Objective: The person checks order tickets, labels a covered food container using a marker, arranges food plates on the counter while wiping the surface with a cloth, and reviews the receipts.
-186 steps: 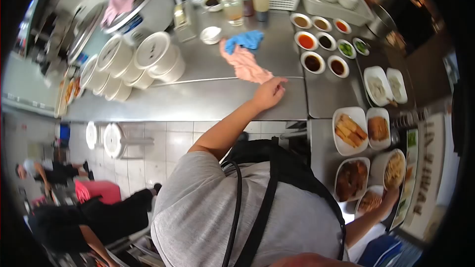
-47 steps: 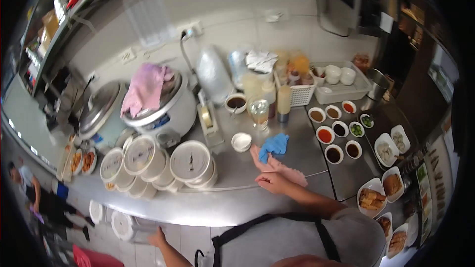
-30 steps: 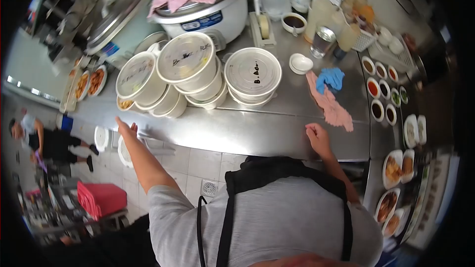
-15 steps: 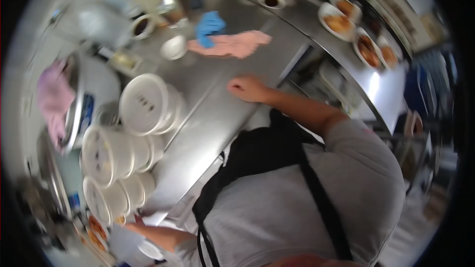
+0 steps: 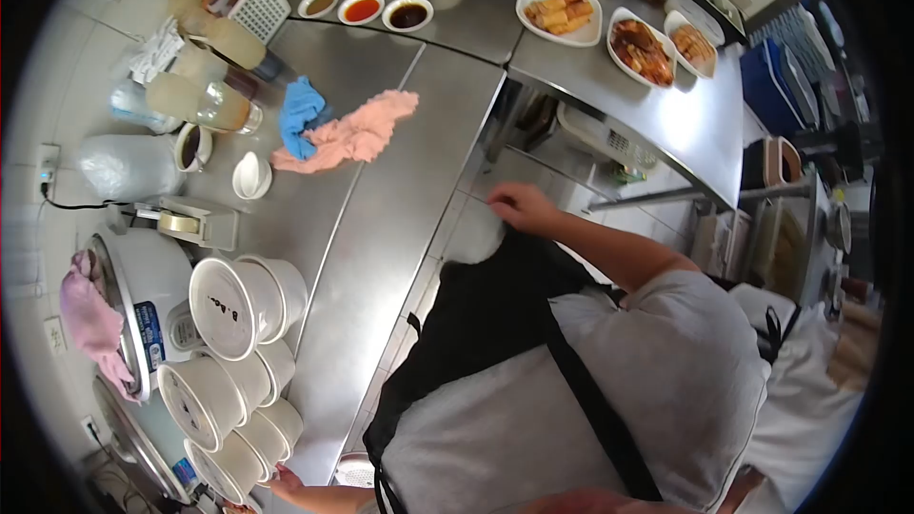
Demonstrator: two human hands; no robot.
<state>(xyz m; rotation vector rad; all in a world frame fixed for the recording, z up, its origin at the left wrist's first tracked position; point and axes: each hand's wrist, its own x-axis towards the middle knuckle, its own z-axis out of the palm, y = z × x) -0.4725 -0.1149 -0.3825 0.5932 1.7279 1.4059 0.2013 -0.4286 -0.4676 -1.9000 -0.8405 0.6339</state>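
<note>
My right hand hangs in front of my black apron, off the edge of the steel counter. Its fingers are loosely curled and nothing shows in them. At the bottom left, my left hand is beside the lowest stack of white lidded tubs. Its fingers are small and partly hidden, so I cannot tell whether it touches a tub. Another tub stack and a tub with black writing on its lid stand close by. A pink cloth and a blue cloth lie crumpled on the counter.
Sauce bowls stand at the back, and dishes of food at the right. A tape dispenser, a small white bowl and a large pot line the wall side. Another person in white is behind me on the right.
The view has turned and shifted, and the counter things sit further left. My right hand has gone from over the counter to off its edge. My left hand now shows beside the lowest tubs.
</note>
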